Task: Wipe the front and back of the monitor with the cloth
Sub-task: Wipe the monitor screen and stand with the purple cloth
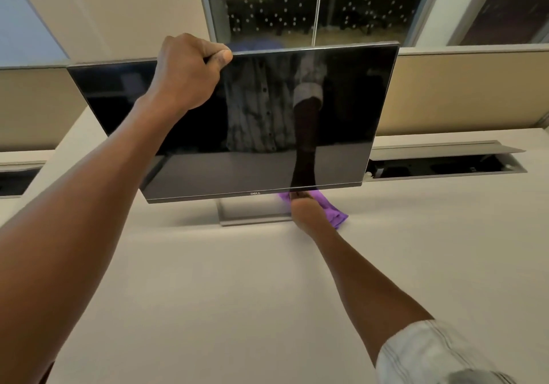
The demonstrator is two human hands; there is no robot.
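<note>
Nearest: bare stretch of the pale table [237, 294], both forearms reaching out over it; rolled striped sleeve [430, 354] on the right arm.

Right hand [307, 210] down at the monitor's bottom bezel, just right of the logo, on the purple cloth [334, 210]; cloth bunched, partly trailing onto the table beside the stand base [252, 216]; fingers hidden behind the hand and cloth — can't tell whether they pinch it or press flat.

Monitor [267, 122] stands on the table, screen dark and off, tilted, reflecting the shirt and arm.

Left hand [187, 72] grip curled over the top edge left of centre, thumb on the front bezel, fingers gone behind — holding it tight, steadying the panel.

Handling, my read: panel stiff but fragile, glossy, smears easily; thin stand likely rocks under push — brace at the frame edge as now, never on the glass; cloth soft and light, wants flat-palm pressure.

Behind: low partition [460, 92], open cable tray [445, 164], dotted glass wall [297, 3].
</note>
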